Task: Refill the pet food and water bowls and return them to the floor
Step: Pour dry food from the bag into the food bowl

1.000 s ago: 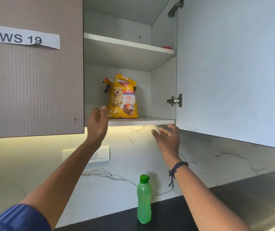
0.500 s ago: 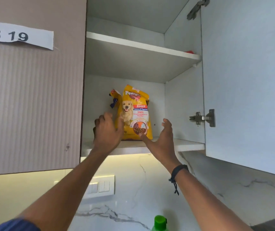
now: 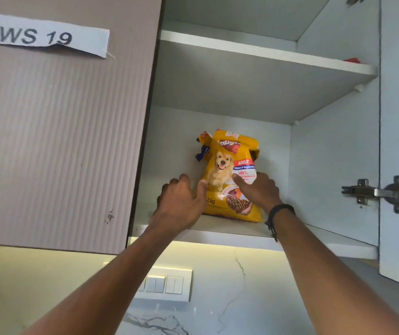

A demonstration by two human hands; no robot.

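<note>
Head view: left grip and right grip clasp the food bag.

White lower cupboard shelf, yellow dog food bag standing on it

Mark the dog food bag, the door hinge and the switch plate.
dog food bag [image 3: 222, 165]: head view, on the dog picture on its front.
door hinge [image 3: 375, 192]: head view, on the middle of its metal arm.
switch plate [image 3: 174, 285]: head view, on its right rocker.
</note>
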